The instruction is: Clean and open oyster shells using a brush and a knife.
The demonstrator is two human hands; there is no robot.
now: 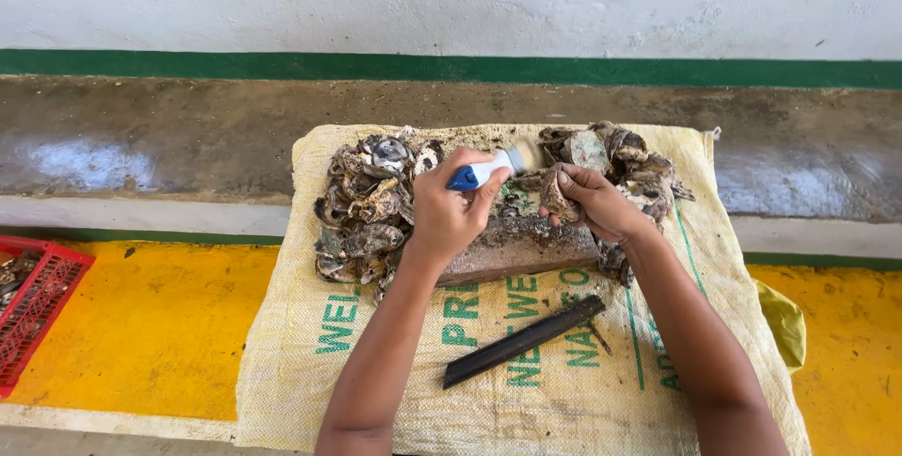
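Apparently the work is somewhere in the middle, as far as I can judge: my left hand (449,215) is closed around a small knife with a blue handle (479,173), and my right hand (594,202) is clamped on one rough oyster (556,195), which it presses down on a dark wooden block (521,247) in the middle of the yellow woven sack (310,371). The blade end points to the right, toward the shell, but I cannot tell if it is already inside. On the left of the block lies a big heap of shells (368,207); a few show a pale inside, so some may be already opened. On the far right lies a second heap (620,157), and I cannot say which heap is the finished one. Near me, on the sack, lies a long dark flat tool (523,340), untouched. The only container I see is a red plastic crate (38,301) at the far left edge on the yellow tabletop (150,324); it seems to hold some dark shells, but only a corner is visible.
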